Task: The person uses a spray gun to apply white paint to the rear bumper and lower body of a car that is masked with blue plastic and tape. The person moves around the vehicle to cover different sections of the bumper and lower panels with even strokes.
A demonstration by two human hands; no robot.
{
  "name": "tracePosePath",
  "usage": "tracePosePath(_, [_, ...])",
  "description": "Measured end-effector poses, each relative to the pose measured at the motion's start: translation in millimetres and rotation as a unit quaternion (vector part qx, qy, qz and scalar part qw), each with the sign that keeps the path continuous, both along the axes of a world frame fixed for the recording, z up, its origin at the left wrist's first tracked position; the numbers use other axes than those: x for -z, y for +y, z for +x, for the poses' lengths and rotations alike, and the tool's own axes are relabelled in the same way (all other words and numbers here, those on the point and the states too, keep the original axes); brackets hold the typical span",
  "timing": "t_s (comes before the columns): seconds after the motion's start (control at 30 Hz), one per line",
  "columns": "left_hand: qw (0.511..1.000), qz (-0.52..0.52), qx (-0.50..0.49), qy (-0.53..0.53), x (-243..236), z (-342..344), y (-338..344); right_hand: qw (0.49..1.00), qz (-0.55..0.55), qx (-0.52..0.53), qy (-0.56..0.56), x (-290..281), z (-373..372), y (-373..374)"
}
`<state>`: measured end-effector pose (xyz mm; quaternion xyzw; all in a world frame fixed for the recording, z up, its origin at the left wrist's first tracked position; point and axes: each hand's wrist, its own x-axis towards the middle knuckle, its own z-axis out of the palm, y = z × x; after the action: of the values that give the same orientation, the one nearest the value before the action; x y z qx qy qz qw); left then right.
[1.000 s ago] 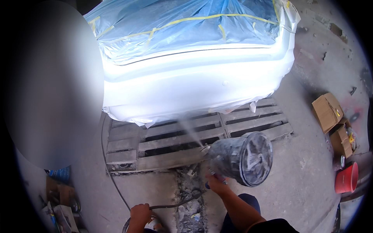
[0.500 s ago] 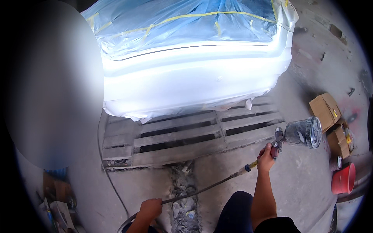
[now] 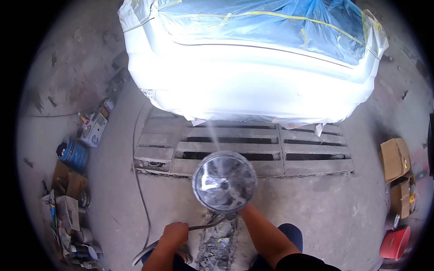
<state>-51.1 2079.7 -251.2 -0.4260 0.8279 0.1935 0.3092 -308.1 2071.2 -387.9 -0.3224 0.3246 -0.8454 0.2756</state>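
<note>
My left hand (image 3: 175, 235) is closed round a dark hose (image 3: 200, 227) at the bottom of the view. My right hand (image 3: 245, 208) holds a spray gun, its fingers and the gun's body mostly hidden behind the round cup (image 3: 224, 181), seen end-on in the centre. A pale mist rises from it toward the lower edge of a white car body (image 3: 253, 88). Blue plastic sheeting (image 3: 257, 29) with yellow tape covers the top of that body, and white wrapping hangs along its bottom.
A slatted concrete grate (image 3: 316, 165) spans the floor under the car. A rubble-filled channel (image 3: 217, 246) runs between my legs. Boxes (image 3: 393, 158) and a red bucket (image 3: 394, 244) stand right; a blue container (image 3: 77, 153), cartons and cans line the left. A thin cable (image 3: 140, 189) crosses the floor.
My right hand and the spray gun have swung from the right to the centre, with spray showing again. The view has shifted, and the blurred grey shape on the left is gone.
</note>
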Motion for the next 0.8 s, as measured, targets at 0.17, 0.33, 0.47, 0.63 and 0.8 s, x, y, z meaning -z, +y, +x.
tracePosePath(0.17, [1.0,-0.003,0.008,-0.005,9,-11,-1,0.803,0.152,0.4,0.414,7,-24,-19])
tracePosePath(0.33, [1.0,-0.011,0.02,-0.021,12,-1,1,0.957,0.244,0.153,-0.043,-31,-108,77])
tracePosePath(0.47, [0.998,-0.019,0.049,0.036,13,-31,3,0.897,0.271,0.339,-0.086,-67,-184,153])
tracePosePath(0.63, [0.997,0.01,0.06,0.046,17,-47,9,0.849,0.343,0.401,0.009,-64,-199,160])
tracePosePath(0.8, [0.999,0.015,0.037,0.024,5,-38,13,0.921,0.232,0.288,0.12,-9,-146,86])
